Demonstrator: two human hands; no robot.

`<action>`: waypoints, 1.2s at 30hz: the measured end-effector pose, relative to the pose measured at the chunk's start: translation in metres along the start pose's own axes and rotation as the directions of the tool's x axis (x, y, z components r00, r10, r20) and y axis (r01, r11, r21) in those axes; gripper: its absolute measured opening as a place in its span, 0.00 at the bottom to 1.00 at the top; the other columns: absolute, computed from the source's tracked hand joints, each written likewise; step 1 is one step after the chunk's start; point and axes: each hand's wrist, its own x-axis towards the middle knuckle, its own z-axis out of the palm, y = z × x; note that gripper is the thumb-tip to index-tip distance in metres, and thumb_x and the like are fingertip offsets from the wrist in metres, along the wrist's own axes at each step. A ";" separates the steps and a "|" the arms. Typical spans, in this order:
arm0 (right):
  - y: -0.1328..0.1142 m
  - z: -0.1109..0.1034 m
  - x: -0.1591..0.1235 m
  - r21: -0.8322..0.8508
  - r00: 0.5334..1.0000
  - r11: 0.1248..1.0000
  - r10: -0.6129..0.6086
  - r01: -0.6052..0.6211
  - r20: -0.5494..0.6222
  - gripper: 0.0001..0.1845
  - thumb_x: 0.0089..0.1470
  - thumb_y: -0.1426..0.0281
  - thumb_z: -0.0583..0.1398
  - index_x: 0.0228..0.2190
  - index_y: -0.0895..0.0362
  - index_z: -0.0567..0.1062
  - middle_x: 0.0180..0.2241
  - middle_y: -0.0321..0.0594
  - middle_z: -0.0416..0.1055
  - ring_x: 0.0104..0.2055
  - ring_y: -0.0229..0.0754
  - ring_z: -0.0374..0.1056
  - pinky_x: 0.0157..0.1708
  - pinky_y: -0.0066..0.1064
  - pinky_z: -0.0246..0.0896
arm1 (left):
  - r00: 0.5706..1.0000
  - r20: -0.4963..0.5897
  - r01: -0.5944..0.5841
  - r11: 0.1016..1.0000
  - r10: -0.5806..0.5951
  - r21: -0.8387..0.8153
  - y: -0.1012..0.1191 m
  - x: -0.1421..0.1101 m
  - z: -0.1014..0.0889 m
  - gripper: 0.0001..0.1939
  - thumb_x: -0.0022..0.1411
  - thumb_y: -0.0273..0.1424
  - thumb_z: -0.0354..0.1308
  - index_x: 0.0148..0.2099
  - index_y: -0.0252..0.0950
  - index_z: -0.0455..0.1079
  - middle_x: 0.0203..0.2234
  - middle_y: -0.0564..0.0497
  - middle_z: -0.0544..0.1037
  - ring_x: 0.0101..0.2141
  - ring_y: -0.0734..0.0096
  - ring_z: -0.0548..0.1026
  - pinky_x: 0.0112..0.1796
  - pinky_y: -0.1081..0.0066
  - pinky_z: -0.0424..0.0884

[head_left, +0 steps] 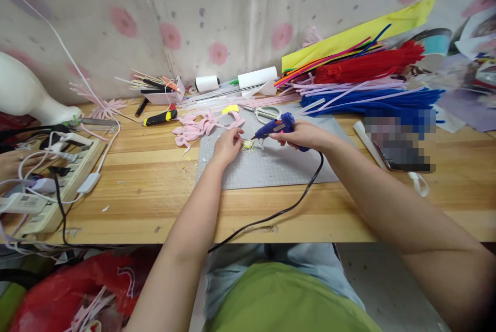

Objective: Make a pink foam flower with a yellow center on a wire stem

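One grey mat [256,174] lies on the desk [147,208] beneath my right fingers [279,137], wrapped round a blue glue gun [282,123], and my left fingers [236,132], curled beside yellow strands [247,144], grip unclear; flowered cloth [248,6] hangs beyond.

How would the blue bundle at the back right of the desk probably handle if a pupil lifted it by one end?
The blue bundle would probably bend or sag a little, being made of long, thin strands. It looks light for its bulk. Some strands might slide apart, since their right-hand ends already splay unevenly.
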 end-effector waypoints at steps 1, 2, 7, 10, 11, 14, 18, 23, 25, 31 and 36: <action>-0.001 0.001 0.001 -0.041 1.000 0.999 0.004 -0.004 0.013 0.22 0.43 0.51 0.64 0.22 0.59 0.72 0.16 0.37 0.65 0.16 0.31 0.56 0.14 0.25 0.50 | 1.000 -0.001 0.005 1.000 -0.005 0.004 0.000 0.000 0.000 0.12 0.57 0.25 0.53 0.44 0.39 0.70 0.34 0.50 0.76 0.37 0.66 0.71 0.42 0.67 0.64; -0.003 0.003 0.003 -0.076 1.000 0.997 0.007 -0.005 0.024 0.23 0.43 0.50 0.64 0.22 0.59 0.72 0.16 0.37 0.65 0.16 0.31 0.57 0.14 0.25 0.50 | 1.000 -0.002 0.011 1.000 -0.011 0.008 0.000 0.000 0.000 0.12 0.57 0.25 0.53 0.44 0.39 0.70 0.33 0.50 0.76 0.38 0.66 0.71 0.42 0.67 0.64; -0.012 0.010 0.008 -0.147 1.000 0.989 -0.003 0.008 0.030 0.21 0.44 0.51 0.63 0.24 0.58 0.73 0.21 0.38 0.69 0.17 0.31 0.58 0.14 0.24 0.52 | 1.000 0.004 0.024 1.000 -0.025 0.007 0.001 0.000 0.000 0.12 0.57 0.25 0.53 0.44 0.39 0.70 0.33 0.49 0.75 0.37 0.66 0.71 0.41 0.68 0.65; -0.017 0.010 0.009 -0.186 0.999 0.983 -0.001 0.007 0.032 0.22 0.44 0.50 0.63 0.24 0.57 0.72 0.21 0.38 0.70 0.17 0.31 0.58 0.14 0.23 0.51 | 1.000 -0.001 0.024 1.000 -0.024 0.010 0.000 0.001 0.002 0.12 0.57 0.26 0.53 0.43 0.39 0.70 0.33 0.49 0.75 0.36 0.66 0.71 0.40 0.68 0.65; -0.018 0.010 0.009 -0.204 1.000 0.979 0.004 0.002 0.030 0.22 0.45 0.50 0.63 0.23 0.57 0.72 0.21 0.38 0.70 0.17 0.31 0.58 0.14 0.23 0.51 | 1.000 -0.002 0.023 1.000 -0.023 0.009 -0.001 0.001 0.002 0.12 0.57 0.26 0.53 0.43 0.38 0.70 0.33 0.49 0.75 0.36 0.66 0.71 0.39 0.67 0.65; -0.019 0.009 0.011 -0.253 0.999 0.967 0.025 -0.017 0.029 0.24 0.45 0.49 0.62 0.21 0.58 0.71 0.20 0.39 0.69 0.16 0.31 0.59 0.14 0.24 0.52 | 1.000 0.000 0.018 1.000 -0.018 0.001 -0.001 0.002 0.003 0.11 0.57 0.26 0.53 0.43 0.38 0.70 0.32 0.49 0.75 0.35 0.66 0.71 0.39 0.67 0.65; -0.020 0.009 0.014 -0.265 0.999 0.964 0.027 -0.016 0.039 0.25 0.45 0.48 0.61 0.21 0.58 0.71 0.19 0.39 0.68 0.16 0.31 0.59 0.14 0.25 0.52 | 1.000 -0.003 0.022 1.000 -0.022 -0.001 -0.001 0.003 0.002 0.11 0.57 0.26 0.54 0.43 0.39 0.70 0.32 0.49 0.75 0.36 0.66 0.71 0.39 0.68 0.65; -0.022 0.009 0.015 -0.256 0.998 0.967 0.020 -0.006 0.052 0.24 0.45 0.48 0.62 0.24 0.58 0.73 0.21 0.39 0.69 0.16 0.31 0.58 0.14 0.25 0.51 | 1.000 -0.004 0.022 1.000 -0.022 0.009 0.000 0.002 0.002 0.11 0.57 0.27 0.54 0.43 0.38 0.70 0.31 0.49 0.75 0.36 0.66 0.71 0.39 0.68 0.65; -0.022 0.008 0.015 -0.262 0.998 0.965 0.022 -0.006 0.059 0.24 0.45 0.48 0.62 0.26 0.58 0.74 0.22 0.39 0.70 0.16 0.31 0.59 0.14 0.25 0.51 | 1.000 -0.004 0.022 1.000 -0.022 0.008 0.000 0.002 0.002 0.11 0.57 0.27 0.54 0.43 0.38 0.70 0.32 0.49 0.75 0.36 0.66 0.71 0.39 0.67 0.65; -0.023 0.007 0.013 -0.299 0.997 0.954 0.039 -0.016 0.071 0.25 0.46 0.48 0.61 0.29 0.59 0.75 0.24 0.40 0.71 0.18 0.31 0.59 0.16 0.24 0.52 | 0.999 -0.014 0.033 0.999 -0.032 0.035 0.000 0.003 0.003 0.11 0.57 0.27 0.53 0.43 0.38 0.70 0.33 0.50 0.75 0.37 0.67 0.71 0.39 0.68 0.65; -0.023 0.002 0.010 -0.299 0.996 0.954 0.014 0.012 0.087 0.26 0.48 0.48 0.59 0.32 0.59 0.75 0.27 0.40 0.71 0.18 0.30 0.59 0.17 0.24 0.53 | 0.999 -0.022 0.042 0.999 -0.041 0.028 0.001 0.003 0.004 0.11 0.57 0.28 0.53 0.43 0.38 0.70 0.33 0.50 0.76 0.37 0.68 0.72 0.40 0.69 0.66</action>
